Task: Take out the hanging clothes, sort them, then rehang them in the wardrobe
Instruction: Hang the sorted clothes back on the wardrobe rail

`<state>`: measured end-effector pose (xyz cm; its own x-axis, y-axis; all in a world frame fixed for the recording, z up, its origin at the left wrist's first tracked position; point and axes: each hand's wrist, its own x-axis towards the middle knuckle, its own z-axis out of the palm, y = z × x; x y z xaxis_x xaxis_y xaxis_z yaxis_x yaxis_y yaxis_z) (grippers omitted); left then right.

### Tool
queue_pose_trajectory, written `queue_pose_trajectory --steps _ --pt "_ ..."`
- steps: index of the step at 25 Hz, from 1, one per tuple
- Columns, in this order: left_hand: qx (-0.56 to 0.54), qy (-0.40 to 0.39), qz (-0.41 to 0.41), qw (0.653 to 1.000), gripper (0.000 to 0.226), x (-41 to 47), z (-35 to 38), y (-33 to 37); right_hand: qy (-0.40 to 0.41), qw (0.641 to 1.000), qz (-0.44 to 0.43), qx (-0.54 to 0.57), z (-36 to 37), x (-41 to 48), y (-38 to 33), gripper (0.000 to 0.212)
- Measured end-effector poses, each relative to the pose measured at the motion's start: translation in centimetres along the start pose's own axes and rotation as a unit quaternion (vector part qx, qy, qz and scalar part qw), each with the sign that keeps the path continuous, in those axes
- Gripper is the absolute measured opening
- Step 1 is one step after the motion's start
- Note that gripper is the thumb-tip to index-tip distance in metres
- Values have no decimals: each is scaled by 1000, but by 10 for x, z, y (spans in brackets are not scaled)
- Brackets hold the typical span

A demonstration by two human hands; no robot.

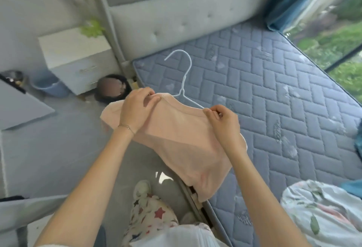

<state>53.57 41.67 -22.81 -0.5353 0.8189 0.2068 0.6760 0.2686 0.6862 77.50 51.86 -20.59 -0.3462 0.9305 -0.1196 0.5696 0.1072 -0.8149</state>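
Note:
A pale pink garment [176, 139] hangs on a thin white wire hanger [183, 76], held up in front of me over the bed's edge. My left hand [137, 109] pinches the garment's neckline at the hanger's left shoulder. My right hand [223, 117] pinches the fabric and the wire at the hanger's right arm. The hanger's hook points up and away from me. The lower part of the garment droops down to the bed frame.
A bare blue quilted mattress [264, 99] lies to the right, with a grey padded headboard [176, 15] behind. A floral bundle [321, 213] sits at its near corner. A white nightstand [76, 58], a blue bin [49, 86] and another person's head are at the left.

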Motion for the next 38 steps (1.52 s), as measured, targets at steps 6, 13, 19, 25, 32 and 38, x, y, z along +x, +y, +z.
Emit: queue_pose_trajectory --steps 6,13,19,25,32,38 --pt "32 57 -52 996 23 8 -128 -107 -69 995 -71 -17 131 21 -112 16" --pt "95 141 -93 981 23 20 -257 -214 -148 978 -146 20 264 34 -230 18" --pt "102 208 -159 960 16 27 -329 -286 -225 953 -202 35 368 60 -310 19" --pt "142 255 -241 926 16 34 -391 -360 -314 909 -273 8 480 97 -384 18" --pt "176 326 -366 854 18 11 -453 -413 -510 774 -373 -33 595 103 -471 26" --pt "183 404 -448 776 18 -40 -517 -450 -603 689 -401 -12 693 50 -544 20"
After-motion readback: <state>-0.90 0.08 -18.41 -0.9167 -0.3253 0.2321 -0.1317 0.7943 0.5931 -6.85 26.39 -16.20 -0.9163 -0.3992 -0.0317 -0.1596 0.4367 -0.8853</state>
